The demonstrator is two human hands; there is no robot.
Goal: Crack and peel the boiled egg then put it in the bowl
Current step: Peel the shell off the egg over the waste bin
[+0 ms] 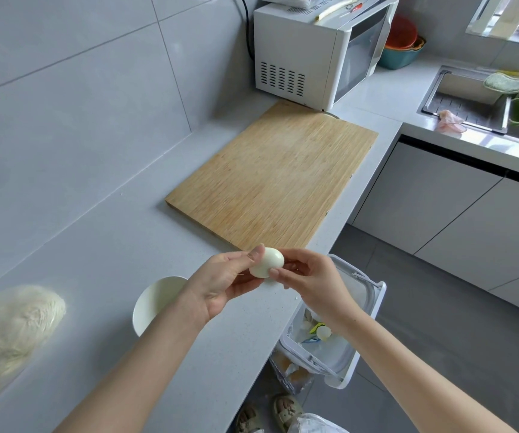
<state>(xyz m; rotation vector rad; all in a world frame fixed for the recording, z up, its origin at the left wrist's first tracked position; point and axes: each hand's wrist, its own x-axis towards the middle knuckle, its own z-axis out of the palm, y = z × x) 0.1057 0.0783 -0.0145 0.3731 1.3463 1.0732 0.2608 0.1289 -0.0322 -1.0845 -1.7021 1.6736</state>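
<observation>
A smooth white boiled egg (267,262), with no shell showing on the side I see, is held above the counter's front edge between both hands. My left hand (220,282) pinches its left end with thumb on top. My right hand (308,279) touches its right side with thumb and fingertips. A white bowl (153,300) stands on the grey counter just below and left of my left wrist, partly hidden by my forearm; what I see of its inside holds nothing.
A wooden cutting board (277,179) lies beyond the hands, a white microwave (317,54) behind it. A white bin (336,335) with shell pieces stands on the floor under my right hand. A bag of noodles (8,335) lies at left. A sink (483,98) is far right.
</observation>
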